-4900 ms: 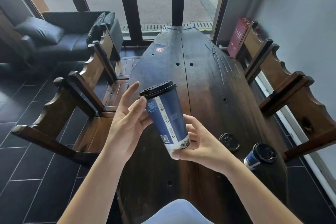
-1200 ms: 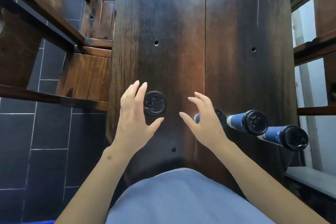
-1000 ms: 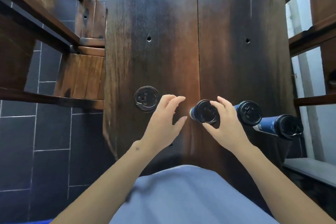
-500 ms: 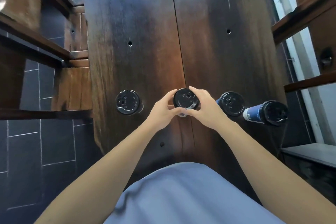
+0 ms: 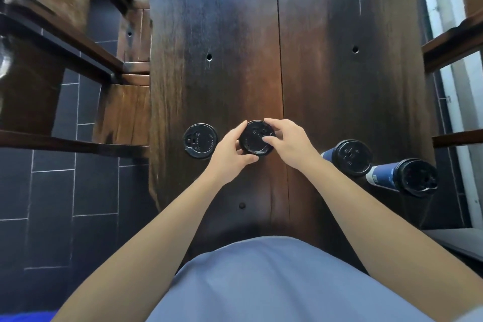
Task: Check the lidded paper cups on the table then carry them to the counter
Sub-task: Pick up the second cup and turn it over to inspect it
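Since a second ago both hands' grip closed around the middle cup [image 5: 256,141], pinching its lid.

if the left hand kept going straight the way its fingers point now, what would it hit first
The left hand points up and to the right, and its fingers already grip the middle cup's black lid. That lid is what it meets first; the right hand holds the lid's far side. Depth is hard to judge from above.

Dark slate floor tiles [image 5: 65,191] ran along the left, pale grout lines showing. Wooden chairs [image 5: 78,42] stood beside the left edge of the table, more chair rails [image 5: 452,42] by its right edge. Light-blue clothing [image 5: 274,282] filled the bottom.
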The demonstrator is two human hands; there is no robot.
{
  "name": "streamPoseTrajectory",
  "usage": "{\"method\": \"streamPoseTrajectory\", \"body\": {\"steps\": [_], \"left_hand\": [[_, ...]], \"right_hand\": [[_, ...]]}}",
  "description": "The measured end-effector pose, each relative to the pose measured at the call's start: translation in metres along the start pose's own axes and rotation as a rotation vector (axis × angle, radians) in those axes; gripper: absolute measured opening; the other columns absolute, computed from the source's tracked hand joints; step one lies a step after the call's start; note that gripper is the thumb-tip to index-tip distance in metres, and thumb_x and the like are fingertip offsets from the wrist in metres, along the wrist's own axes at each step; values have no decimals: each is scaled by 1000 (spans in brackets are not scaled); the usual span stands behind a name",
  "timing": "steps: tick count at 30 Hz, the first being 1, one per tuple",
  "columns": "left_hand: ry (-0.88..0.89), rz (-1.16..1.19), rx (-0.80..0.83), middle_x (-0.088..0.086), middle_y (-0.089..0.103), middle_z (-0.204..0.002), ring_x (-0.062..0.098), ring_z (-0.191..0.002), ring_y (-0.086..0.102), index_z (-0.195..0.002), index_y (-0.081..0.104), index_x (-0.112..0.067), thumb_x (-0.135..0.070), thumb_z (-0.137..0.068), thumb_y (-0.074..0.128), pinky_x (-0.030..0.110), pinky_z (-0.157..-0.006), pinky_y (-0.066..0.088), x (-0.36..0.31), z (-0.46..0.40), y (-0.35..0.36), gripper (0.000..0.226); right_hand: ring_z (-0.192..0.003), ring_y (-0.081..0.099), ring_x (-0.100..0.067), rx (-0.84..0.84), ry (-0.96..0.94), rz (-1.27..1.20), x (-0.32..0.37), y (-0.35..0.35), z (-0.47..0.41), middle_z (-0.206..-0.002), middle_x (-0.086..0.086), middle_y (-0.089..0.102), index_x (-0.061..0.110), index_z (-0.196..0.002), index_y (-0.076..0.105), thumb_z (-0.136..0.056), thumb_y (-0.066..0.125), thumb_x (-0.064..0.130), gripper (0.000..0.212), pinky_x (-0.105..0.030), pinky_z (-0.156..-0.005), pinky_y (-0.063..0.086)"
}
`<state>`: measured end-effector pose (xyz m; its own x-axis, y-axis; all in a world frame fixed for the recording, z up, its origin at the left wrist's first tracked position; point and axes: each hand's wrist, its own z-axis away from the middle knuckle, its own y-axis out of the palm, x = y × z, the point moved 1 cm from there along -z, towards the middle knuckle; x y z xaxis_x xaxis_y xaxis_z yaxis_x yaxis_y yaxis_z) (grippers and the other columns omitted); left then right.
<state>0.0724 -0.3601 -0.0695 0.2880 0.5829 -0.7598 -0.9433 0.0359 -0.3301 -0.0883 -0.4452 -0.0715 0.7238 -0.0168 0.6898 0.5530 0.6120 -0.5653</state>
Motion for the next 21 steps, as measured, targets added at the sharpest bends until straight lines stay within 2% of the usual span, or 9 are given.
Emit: {"method": "streamPoseTrajectory", "body": {"steps": [4,9,12,14,17,21], "left_hand": [[1,11,-88,0,48,-157,19,-141,52,-159,37,-23,-5,-83,86,43,-116,47,11,4,2,92],[17,4,-126,-2,54,-153,18,-138,55,-156,42,-23,-10,-84,86,44,-116,47,18,5,2,86],[44,-34,-116,-4,56,-149,14,-136,55,-154,43,-24,-13,-84,86,41,-116,46,18,6,1,83],[52,-70,-116,-3,56,-149,15,-137,54,-155,42,-22,-15,-85,86,41,-118,45,18,6,0,84],[59,-85,-113,0,54,-152,18,-139,53,-157,39,-20,-16,-87,84,43,-117,45,17,7,0,84],[46,-101,-121,1,52,-155,20,-141,52,-157,39,-22,-19,-91,81,40,-120,40,14,7,2,79]], "right_hand": [[-124,61,-19,2,11,-39,4,9,-1,-139,-2,61,23,-146,55,-99,67,25,48,-32,-104,48],[-120,61,-16,-20,32,-56,2,20,1,-135,0,65,26,-143,56,-101,62,32,43,-35,-103,51],[-109,64,-14,-57,90,-94,2,24,-4,-123,1,69,24,-131,62,-105,50,41,33,-20,-85,53],[-104,64,-14,-87,159,-121,8,28,-10,-117,0,69,20,-125,62,-107,41,46,37,-16,-75,49],[-103,64,-18,-112,232,-128,25,37,-24,-112,0,65,19,-124,57,-108,32,49,43,-29,-81,57],[-92,61,-19,-153,298,11,42,49,-42,-101,1,61,15,-119,61,-108,23,50,52,-31,-76,45]]}}
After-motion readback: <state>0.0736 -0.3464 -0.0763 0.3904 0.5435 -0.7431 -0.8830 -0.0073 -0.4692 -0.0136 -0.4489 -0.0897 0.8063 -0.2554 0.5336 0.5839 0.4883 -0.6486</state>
